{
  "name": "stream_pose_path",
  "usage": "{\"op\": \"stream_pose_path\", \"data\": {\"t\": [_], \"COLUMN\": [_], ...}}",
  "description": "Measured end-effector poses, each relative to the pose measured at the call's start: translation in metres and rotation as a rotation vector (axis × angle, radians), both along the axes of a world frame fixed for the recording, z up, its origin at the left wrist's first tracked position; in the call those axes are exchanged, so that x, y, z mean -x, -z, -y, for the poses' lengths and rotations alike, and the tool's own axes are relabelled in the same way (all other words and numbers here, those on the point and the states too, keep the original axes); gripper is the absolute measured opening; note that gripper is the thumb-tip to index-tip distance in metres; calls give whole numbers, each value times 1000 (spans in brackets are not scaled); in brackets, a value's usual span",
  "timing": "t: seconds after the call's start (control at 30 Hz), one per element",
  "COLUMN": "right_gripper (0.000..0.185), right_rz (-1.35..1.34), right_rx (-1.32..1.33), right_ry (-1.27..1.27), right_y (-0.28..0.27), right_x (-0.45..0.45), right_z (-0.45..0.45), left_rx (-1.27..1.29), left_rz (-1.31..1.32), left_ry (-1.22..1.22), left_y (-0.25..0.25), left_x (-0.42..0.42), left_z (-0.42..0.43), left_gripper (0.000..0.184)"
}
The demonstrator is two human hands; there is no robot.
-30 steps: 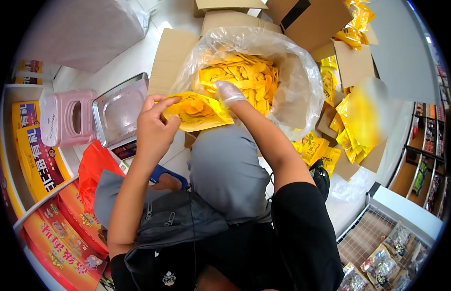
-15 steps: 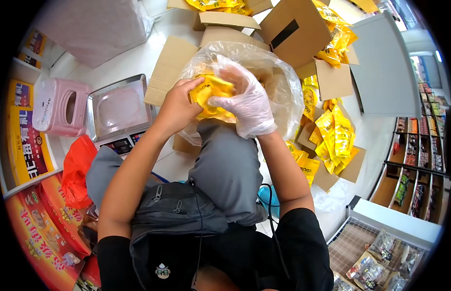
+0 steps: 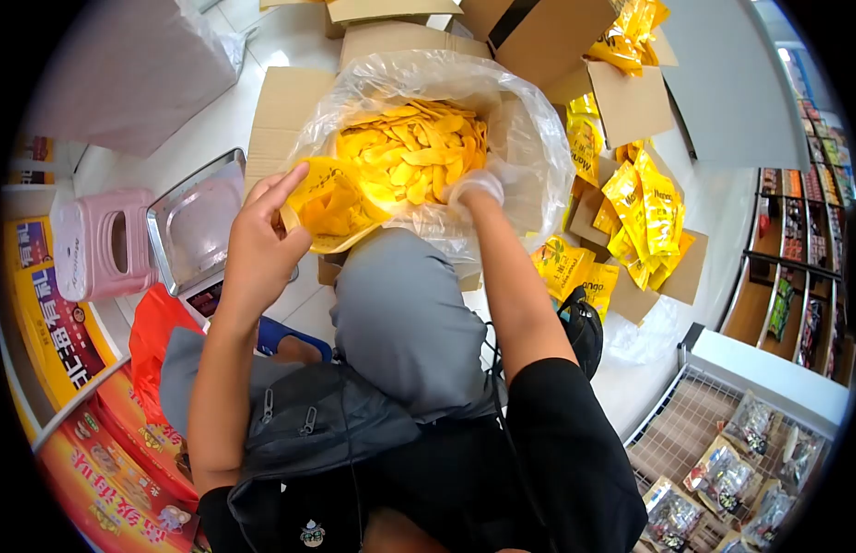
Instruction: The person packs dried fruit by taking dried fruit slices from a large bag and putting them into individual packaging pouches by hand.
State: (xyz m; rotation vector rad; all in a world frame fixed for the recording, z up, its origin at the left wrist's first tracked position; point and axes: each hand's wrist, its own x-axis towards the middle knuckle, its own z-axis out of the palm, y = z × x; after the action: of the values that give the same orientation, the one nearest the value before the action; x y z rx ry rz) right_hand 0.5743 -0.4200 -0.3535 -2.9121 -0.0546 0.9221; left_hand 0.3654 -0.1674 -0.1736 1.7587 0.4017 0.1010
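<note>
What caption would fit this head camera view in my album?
Left hand holds an open yellow pouch; gloved right hand reaches into a clear bag of yellow slices.

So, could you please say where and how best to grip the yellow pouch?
The yellow pouch is probably best pinched at its left rim, from the left, as the left hand does: its mouth gapes upward, with the right rim free.

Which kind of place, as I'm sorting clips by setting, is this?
Probably a snack shop: stocked shelves line the right, packets lie on a wire-grid display, and yellow pouches sit in cardboard boxes.
</note>
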Motion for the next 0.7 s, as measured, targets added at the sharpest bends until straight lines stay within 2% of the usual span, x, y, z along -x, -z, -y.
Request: {"op": "stream_pose_path", "data": {"t": [0.03,0.13,0.27,0.37,0.47,0.57,0.63,0.67,0.7], "right_gripper": [39,31,20,21,24,29,36,36,40], "right_rz": [35,34,150,233,224,193,323,317,258], "right_rx": [292,389,425,351,263,147,-49,-49,-124], "right_ry": [-133,-40,-147,-208,-238,-270,37,31,-130], "right_y": [4,63,64,78,66,15,-10,-18,-26], "right_x": [10,5,13,14,8,-5,-17,-23,-31], "right_z": [-3,-4,-4,9,16,18,14,9,4], "left_rx": [-2,13,-8,105,119,71,55,34,34], "left_rz": [-28,-52,-40,-96,-69,-46,-21,5,2], "left_ry": [2,-6,-20,2,-6,7,-17,-28,-32], "left_y": [-1,-1,0,-5,-4,-3,1,2,2], "left_x": [2,0,0,-1,1,5,6,6,7], "left_z": [2,0,-1,-4,-7,-9,-8,-7,-5], "left_gripper": [59,60,62,66,66,65,63,61,61]}}
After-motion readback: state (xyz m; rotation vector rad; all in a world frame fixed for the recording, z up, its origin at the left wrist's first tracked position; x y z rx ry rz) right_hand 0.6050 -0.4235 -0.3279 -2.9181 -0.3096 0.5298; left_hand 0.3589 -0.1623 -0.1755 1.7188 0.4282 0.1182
